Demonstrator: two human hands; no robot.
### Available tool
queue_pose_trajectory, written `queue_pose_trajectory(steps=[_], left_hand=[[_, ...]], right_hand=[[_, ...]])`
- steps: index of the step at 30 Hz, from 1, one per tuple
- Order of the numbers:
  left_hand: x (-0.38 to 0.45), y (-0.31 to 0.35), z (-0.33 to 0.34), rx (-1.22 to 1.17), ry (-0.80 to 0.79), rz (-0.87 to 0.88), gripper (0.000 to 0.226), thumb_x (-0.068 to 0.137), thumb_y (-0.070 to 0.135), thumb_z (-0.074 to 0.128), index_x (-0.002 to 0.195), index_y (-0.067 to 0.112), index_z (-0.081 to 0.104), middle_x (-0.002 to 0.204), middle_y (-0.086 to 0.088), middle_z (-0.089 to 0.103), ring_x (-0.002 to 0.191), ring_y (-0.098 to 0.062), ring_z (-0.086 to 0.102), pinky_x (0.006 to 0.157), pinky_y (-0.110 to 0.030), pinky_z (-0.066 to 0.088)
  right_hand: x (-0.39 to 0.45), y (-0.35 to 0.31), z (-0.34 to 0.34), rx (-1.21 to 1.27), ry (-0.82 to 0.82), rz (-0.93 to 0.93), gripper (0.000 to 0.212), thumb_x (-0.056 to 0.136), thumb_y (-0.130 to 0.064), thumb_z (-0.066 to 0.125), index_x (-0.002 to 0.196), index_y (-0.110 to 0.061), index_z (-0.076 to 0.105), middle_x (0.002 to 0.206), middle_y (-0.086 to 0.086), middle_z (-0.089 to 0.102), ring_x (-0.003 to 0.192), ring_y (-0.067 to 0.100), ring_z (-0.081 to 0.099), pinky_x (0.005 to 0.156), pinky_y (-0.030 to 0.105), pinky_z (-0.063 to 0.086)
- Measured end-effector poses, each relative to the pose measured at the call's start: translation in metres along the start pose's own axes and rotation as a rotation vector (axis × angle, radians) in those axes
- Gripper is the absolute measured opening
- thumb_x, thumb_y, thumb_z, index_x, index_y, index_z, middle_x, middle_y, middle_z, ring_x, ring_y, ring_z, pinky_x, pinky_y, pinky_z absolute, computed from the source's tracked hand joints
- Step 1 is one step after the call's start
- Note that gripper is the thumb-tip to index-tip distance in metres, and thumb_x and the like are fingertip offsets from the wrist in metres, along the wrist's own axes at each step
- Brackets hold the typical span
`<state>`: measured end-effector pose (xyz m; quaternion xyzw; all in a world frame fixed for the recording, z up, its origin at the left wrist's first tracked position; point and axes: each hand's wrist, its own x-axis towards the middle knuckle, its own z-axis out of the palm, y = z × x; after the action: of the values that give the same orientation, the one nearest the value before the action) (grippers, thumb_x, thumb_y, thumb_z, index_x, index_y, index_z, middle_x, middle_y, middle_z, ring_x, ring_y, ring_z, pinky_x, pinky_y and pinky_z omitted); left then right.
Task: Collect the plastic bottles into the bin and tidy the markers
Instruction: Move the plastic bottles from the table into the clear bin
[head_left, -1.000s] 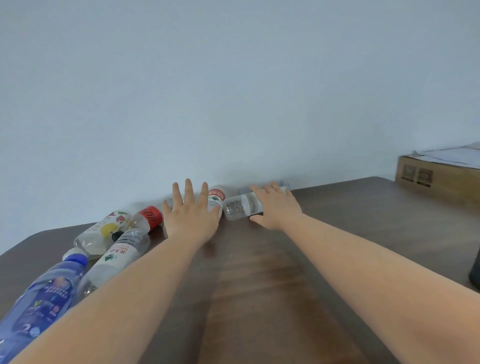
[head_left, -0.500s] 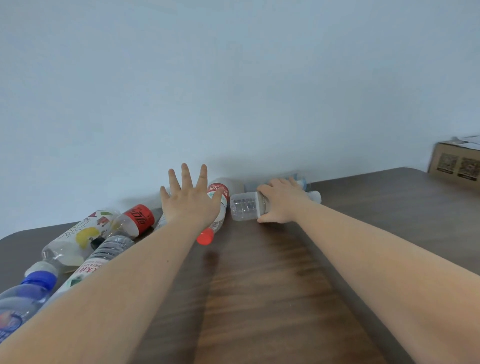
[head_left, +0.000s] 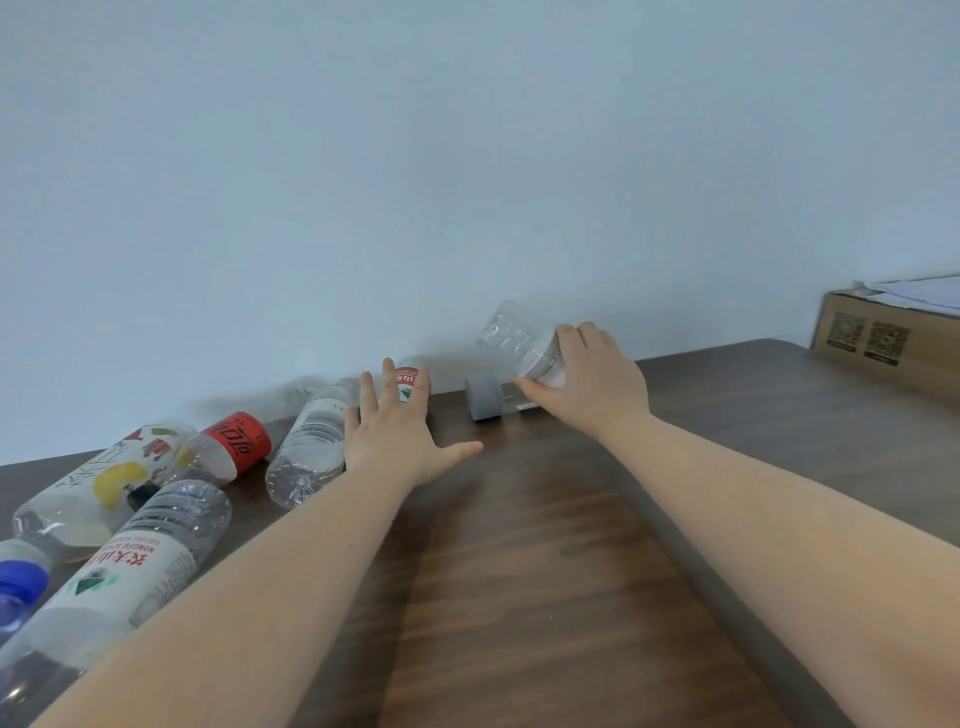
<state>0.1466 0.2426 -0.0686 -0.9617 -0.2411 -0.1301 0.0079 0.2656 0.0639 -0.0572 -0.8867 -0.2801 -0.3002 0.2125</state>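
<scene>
A dark wooden table (head_left: 545, 597) runs back to a pale wall, seen from above, with two bare forearms reaching forward. At far left, several plastic bottles lie on their sides in a loose cluster. A blue-capped bottle (head_left: 15, 587) is cut off by the edge. Next come a white-labelled bottle (head_left: 124, 566), a fruit-label bottle (head_left: 98, 480) and a red-label bottle (head_left: 228, 447). Just right of them lies a clear bottle (head_left: 306, 447), its long axis running from near-left to far-right, base toward the viewer.

The left hand (head_left: 400, 436) is open, fingers spread and straight, palm down. It hovers over or touches a red-and-white bottle (head_left: 408, 382) by the wall; contact cannot be told. That bottle lies directly under and beyond the fingertips, pointing away toward the wall, so the left hand is the nearer one for it.

Right of this, a small grey roll (head_left: 484, 397) sits on the table, just beside the right hand's thumb.

The right hand (head_left: 592, 379) curls around a crumpled bottle (head_left: 514, 338), lifted off the table and tilted, its free end pointing up and left.

At far right, a cardboard box (head_left: 883, 338) sits by the wall. Neither bin nor markers are visible.
</scene>
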Motion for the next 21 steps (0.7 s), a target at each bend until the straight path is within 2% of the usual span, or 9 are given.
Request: queue_pose_trajectory(steps=[4, 10, 16, 21], left_hand=[[-0.003, 0.004, 0.003, 0.047, 0.004, -0.001, 0.115, 0.067, 0.085, 0.049, 0.150, 0.033, -0.013, 0.158, -0.006, -0.022, 0.145, -0.035, -0.015, 0.117, -0.047, 0.006], [-0.004, 0.005, 0.008, 0.056, 0.033, -0.012, 0.102, 0.077, 0.079, 0.042, 0.152, 0.033, -0.009, 0.159, -0.007, -0.019, 0.145, -0.039, -0.012, 0.117, -0.047, 0.009], [-0.005, 0.019, 0.003, 0.052, 0.184, 0.065, 0.105, 0.074, 0.085, 0.037, 0.152, 0.029, -0.004, 0.161, -0.004, -0.010, 0.147, -0.022, -0.013, 0.117, -0.047, 0.006], [0.007, 0.052, 0.000, 0.105, 0.196, 0.174, 0.117, 0.067, 0.090, 0.036, 0.152, 0.023, -0.008, 0.160, -0.007, -0.012, 0.147, -0.020, -0.014, 0.119, -0.045, 0.002]], right_hand=[[-0.002, 0.002, -0.004, 0.003, 0.003, -0.001, 0.064, 0.078, -0.063, 0.058, 0.116, -0.012, 0.048, 0.109, 0.004, 0.050, 0.107, 0.024, 0.047, 0.073, 0.036, 0.048], [-0.007, 0.004, -0.005, -0.006, 0.005, -0.011, 0.066, 0.078, -0.066, 0.057, 0.115, -0.012, 0.048, 0.108, 0.004, 0.051, 0.104, 0.024, 0.048, 0.072, 0.036, 0.047], [-0.009, 0.008, -0.004, -0.033, 0.079, 0.012, 0.066, 0.078, -0.061, 0.060, 0.117, -0.009, 0.049, 0.106, 0.007, 0.053, 0.100, 0.028, 0.050, 0.069, 0.037, 0.046], [-0.004, 0.021, -0.011, -0.043, 0.168, 0.089, 0.066, 0.078, -0.060, 0.061, 0.116, -0.008, 0.051, 0.105, 0.009, 0.053, 0.099, 0.028, 0.050, 0.066, 0.037, 0.044]])
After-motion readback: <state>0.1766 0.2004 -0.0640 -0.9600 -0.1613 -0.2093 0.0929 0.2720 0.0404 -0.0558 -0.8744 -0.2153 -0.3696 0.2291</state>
